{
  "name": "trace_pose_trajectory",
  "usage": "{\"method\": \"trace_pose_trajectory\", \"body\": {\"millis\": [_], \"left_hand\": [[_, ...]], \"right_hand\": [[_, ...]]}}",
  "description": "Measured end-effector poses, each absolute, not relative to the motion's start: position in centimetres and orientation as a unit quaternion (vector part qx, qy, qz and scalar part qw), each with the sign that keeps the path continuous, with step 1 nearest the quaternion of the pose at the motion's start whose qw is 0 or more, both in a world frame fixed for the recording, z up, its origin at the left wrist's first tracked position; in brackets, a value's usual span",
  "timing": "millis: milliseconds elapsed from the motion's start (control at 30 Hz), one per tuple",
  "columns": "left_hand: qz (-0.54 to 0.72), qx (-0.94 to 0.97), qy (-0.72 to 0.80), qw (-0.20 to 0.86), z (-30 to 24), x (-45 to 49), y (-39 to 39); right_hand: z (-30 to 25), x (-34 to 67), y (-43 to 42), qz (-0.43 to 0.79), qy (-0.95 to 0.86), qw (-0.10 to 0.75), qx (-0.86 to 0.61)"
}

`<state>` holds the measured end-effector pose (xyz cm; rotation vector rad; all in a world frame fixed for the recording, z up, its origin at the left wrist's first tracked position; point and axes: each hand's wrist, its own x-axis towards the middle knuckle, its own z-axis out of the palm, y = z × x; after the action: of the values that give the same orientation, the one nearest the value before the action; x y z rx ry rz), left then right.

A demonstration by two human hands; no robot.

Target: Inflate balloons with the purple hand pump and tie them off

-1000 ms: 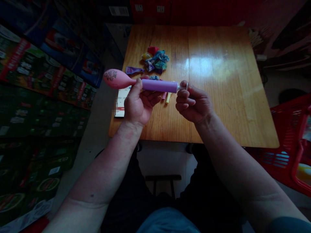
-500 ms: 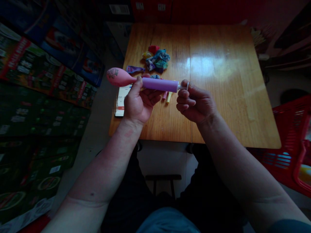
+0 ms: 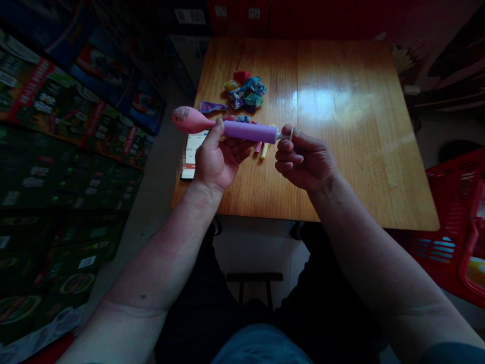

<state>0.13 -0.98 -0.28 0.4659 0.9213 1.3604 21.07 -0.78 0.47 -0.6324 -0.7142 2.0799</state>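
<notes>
A purple hand balloon pump point(image 3: 250, 131) is held level above the table, its white handle end at the right. On its left end sits a partly inflated pink balloon point(image 3: 186, 120) with a dark printed pattern. My left hand point(image 3: 220, 156) is closed around the pump's left end, the thumb pressed near the balloon's neck; the nozzle is hidden. At the other end, the fingers of my right hand point(image 3: 303, 154) are hooked on the white pull handle point(image 3: 291, 134), which is close to the pump body.
Limp balloons point(image 3: 248, 93) lie heaped on the wooden table point(image 3: 352, 151), with a purple one point(image 3: 212, 107) nearby and several under the pump. A phone point(image 3: 190, 156) lies left of my left hand. Stacked boxes point(image 3: 71, 167) line the left; a red basket point(image 3: 447, 237) stands right.
The pink balloon looks slightly smaller, and its rounded end has drawn a little to the right. Both hands keep their hold on the pump and barely move.
</notes>
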Motion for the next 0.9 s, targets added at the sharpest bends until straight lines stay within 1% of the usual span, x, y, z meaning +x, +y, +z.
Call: {"method": "trace_pose_trajectory", "body": {"millis": [333, 433, 567, 900], "left_hand": [[0.616, 0.239, 0.388, 0.642, 0.4, 0.1, -2.9], [0.613, 0.243, 0.366, 0.657, 0.6, 0.4, -4.4], [0.602, 0.234, 0.349, 0.679, 0.9, 0.3, -8.7], [0.593, 0.2, 0.421, 0.656, 2.4, 0.6, -22.5]], "right_hand": [[0.5, 20.8, -2.3, 0.845, -0.223, 0.437, -0.214], [0.0, 21.0, -4.2, 0.848, -0.169, 0.456, -0.21], [-1.1, 21.0, -8.9, 0.852, -0.109, 0.464, -0.215], [-2.3, 20.9, -20.5, 0.866, -0.111, 0.431, -0.229]]}}
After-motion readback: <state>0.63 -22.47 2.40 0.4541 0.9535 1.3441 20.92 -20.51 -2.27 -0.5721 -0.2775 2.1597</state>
